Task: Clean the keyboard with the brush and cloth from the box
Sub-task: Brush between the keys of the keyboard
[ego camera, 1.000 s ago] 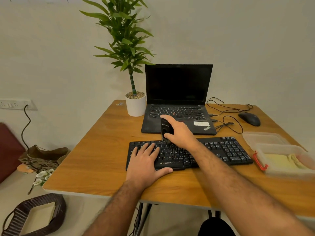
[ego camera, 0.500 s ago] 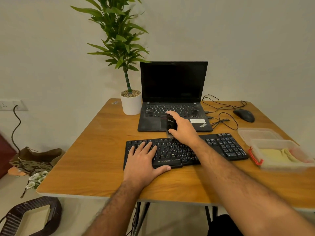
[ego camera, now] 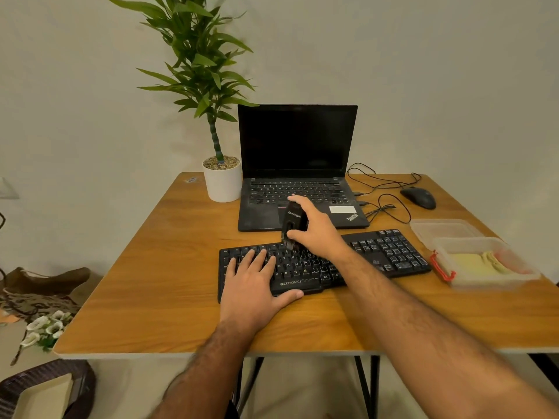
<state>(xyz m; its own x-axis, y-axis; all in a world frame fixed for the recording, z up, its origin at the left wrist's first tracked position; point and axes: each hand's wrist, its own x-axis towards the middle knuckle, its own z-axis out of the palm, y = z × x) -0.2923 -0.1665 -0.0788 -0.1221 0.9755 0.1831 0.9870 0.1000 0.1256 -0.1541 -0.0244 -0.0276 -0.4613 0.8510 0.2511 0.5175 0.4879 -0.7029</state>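
While the person leans over a wooden table (ego camera: 145, 285), their right hand (ego camera: 317, 234) is curled around a small black brush (ego camera: 292, 220), thumb on its near face and fingers wrapped over the top and far side. This brush stands nearly upright, tilted slightly, with its bristle end down on the upper key rows of a flat black keyboard (ego camera: 390, 252) near the middle. Beside it, the left hand (ego camera: 254, 285) lies flat on the keyboard's left end, fingers spread over the keys and thumb stretched along the front edge, pressing down and gripping nothing.

Just behind the keyboard sits an open black laptop (ego camera: 298, 164), its screen dark. At the laptop's left corner stands a white round pot holding a tall green leafy plant (ego camera: 222, 182). At the laptop's right, thin black cables loop across the table towards a black computer mouse (ego camera: 419, 197) near the far right edge.

Right of the keyboard, just beside its number pad, rests a clear plastic box (ego camera: 487, 264) with a red clip on its near-left side. Inside lies a pale yellow cloth (ego camera: 481, 263). A clear plastic lid (ego camera: 444, 229) lies flat behind the box, touching it.
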